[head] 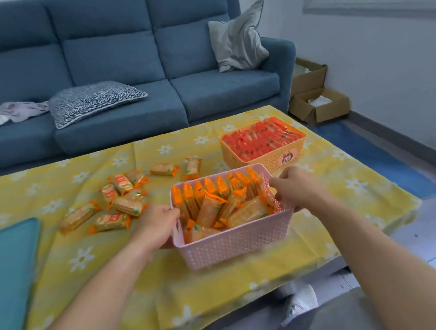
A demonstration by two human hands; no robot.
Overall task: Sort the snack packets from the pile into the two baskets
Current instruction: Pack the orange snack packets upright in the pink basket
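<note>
A pink basket (pixel 232 243) stands in the middle of the table, holding several orange-ended cracker packets (pixel 209 211). My left hand (pixel 157 226) grips its left rim and my right hand (pixel 296 185) grips its right rim. Behind it to the right, an orange basket (pixel 275 158) is packed with red packets (pixel 258 139). A loose pile of orange packets (pixel 119 199) lies on the cloth left of the pink basket, with two more packets (pixel 179 168) farther back.
A yellow flowered cloth (pixel 244 285) covers the low table. A teal cushion (pixel 11 274) lies at the table's left front. A blue sofa (pixel 129 68) with pillows stands behind. Cardboard boxes (pixel 318 105) sit on the floor at the right.
</note>
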